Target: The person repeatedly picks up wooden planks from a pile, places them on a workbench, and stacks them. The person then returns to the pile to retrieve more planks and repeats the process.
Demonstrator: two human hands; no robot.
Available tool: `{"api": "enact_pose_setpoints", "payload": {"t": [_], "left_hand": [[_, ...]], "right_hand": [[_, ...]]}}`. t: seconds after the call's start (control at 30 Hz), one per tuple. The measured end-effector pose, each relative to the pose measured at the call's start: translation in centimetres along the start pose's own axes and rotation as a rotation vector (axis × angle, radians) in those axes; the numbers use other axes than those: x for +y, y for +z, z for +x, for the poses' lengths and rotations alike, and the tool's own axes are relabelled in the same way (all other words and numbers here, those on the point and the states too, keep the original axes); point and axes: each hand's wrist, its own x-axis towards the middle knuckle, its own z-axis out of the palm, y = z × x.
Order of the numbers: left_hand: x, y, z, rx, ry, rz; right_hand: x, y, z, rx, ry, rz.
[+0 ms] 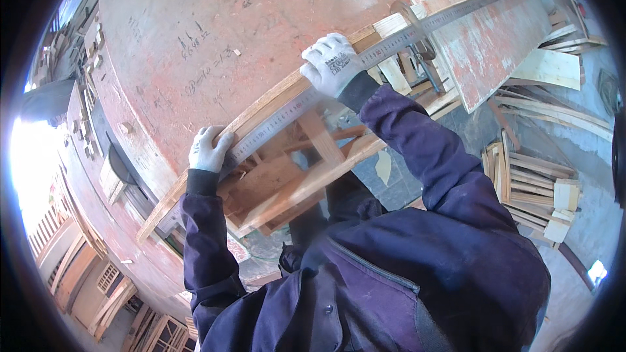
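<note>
near edge: a pale wooden rail [306,186] crosses before the person's body.
compartment: behind it, an open wooden tray [264,189] holds wood scraps [242,171].
ruler [277,122]: metal, lying along a wooden strip [262,114] at the tabletop's [215,45] edge.
grip: left hand [210,148] and right hand [332,64], white-gloved, apart, both grasping the strip.
room: beyond, the reddish tabletop spreads wide.

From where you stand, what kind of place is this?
It looks like a woodworking shop: there's a long grey metal ruler, a pile of pale wooden strips, and a big, worn, reddish table with dark handwritten marks.
</note>
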Motion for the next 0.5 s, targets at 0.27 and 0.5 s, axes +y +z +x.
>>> {"api": "enact_pose_setpoints", "payload": {"t": [0.27,0.5], "left_hand": [[0.3,-0.3,-0.6,0.032,0.005,0.079],[-4.9,-1.0,-6.1,0.454,0.056,0.191]], "right_hand": [[0.2,0.8,-0.4,-0.105,-0.102,-0.054],[2.8,1.8,-1.9,-0.099,-0.060,-0.073]]}}
